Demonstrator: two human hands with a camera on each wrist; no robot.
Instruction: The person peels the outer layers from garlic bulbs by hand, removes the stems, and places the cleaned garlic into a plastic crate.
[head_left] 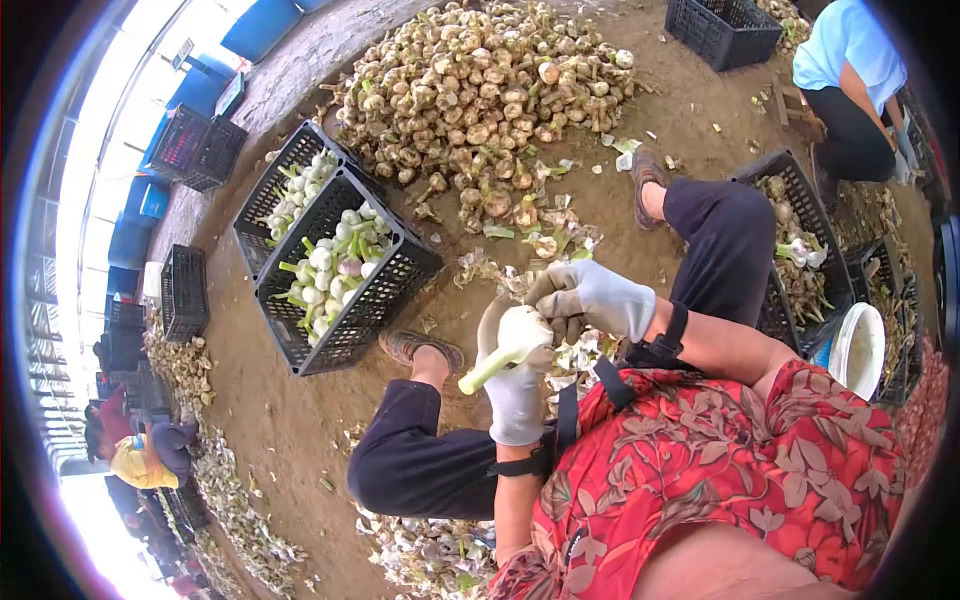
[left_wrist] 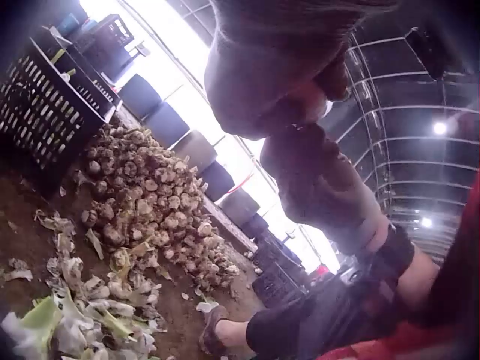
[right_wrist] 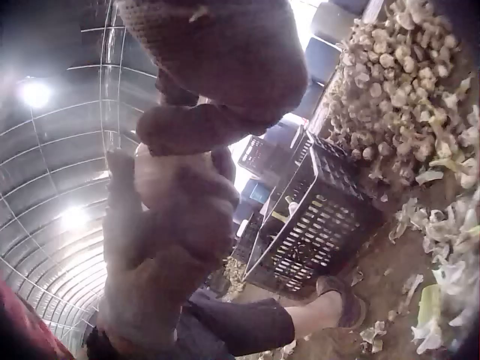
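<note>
A peeled white garlic bulb [head_left: 522, 332] with a thick green stem [head_left: 488, 370] is in front of the person's lap in the head view. The gloved left hand [head_left: 515, 395] grips it from below, its fingers curled round the bulb and the stem jutting out to the lower left. At the bulb's other side, the gloved right hand [head_left: 597, 300] has its fingers curled, with thumb and fingertips pinching at the bulb's edge. Both wrist views show the gloved hands meeting, the right hand [right_wrist: 217, 67] above the left hand [right_wrist: 169, 225], mostly hiding the bulb.
Two black crates, the nearer crate [head_left: 385, 290] holding cleaned garlic, stand beyond the left foot. A big heap of unpeeled garlic [head_left: 480, 100] lies ahead. Peeled skins [head_left: 430, 550] litter the ground. At right are a crate [head_left: 790, 170], a white bucket [head_left: 860, 345] and another person [head_left: 850, 60].
</note>
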